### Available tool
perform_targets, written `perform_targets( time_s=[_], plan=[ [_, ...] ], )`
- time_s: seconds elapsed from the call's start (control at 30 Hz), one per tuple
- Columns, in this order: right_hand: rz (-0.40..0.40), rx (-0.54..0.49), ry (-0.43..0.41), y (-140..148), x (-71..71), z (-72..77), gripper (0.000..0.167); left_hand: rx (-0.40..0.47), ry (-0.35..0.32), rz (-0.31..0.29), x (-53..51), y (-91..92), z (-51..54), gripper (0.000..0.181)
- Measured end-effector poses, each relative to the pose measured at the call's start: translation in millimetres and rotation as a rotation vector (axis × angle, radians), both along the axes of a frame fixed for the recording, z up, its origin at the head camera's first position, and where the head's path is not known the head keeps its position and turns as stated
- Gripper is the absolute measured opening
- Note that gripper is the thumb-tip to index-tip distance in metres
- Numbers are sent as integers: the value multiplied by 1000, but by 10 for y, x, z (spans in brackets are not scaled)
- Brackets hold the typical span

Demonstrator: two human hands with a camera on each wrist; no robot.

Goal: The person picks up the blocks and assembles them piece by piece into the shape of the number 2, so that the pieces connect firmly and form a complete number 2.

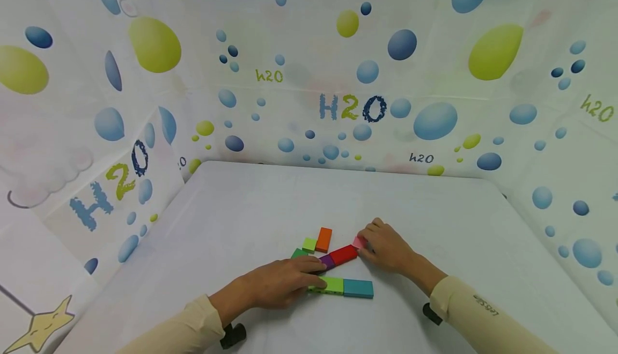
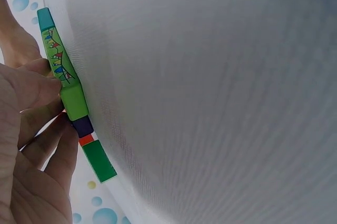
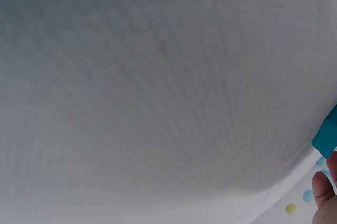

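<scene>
Both hands (image 1: 277,284) at clrd blks (image 1: 344,255)

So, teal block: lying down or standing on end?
Lying down: in the head view the teal block has its long side along the table, in line with the light green block beside it.

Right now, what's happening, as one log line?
left hand: touching patterned lime block | right hand: pinching pink block | teal block: against patterned lime block

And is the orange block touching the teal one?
No, in the head view the red block lies between the orange block and the teal block.
</scene>
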State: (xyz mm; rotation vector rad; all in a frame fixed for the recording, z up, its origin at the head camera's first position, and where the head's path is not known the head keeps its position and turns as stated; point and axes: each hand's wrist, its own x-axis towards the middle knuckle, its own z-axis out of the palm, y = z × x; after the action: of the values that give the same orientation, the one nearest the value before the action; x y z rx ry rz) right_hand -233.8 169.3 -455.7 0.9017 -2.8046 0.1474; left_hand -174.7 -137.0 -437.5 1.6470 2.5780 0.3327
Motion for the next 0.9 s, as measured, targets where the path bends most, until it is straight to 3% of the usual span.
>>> perform_targets(
  time_s=[0.9],
  plan=[
    [-48, -21, -59, 15, 46, 44, 40, -2, 15, -4, 6, 1, 6, 44]
  ],
)
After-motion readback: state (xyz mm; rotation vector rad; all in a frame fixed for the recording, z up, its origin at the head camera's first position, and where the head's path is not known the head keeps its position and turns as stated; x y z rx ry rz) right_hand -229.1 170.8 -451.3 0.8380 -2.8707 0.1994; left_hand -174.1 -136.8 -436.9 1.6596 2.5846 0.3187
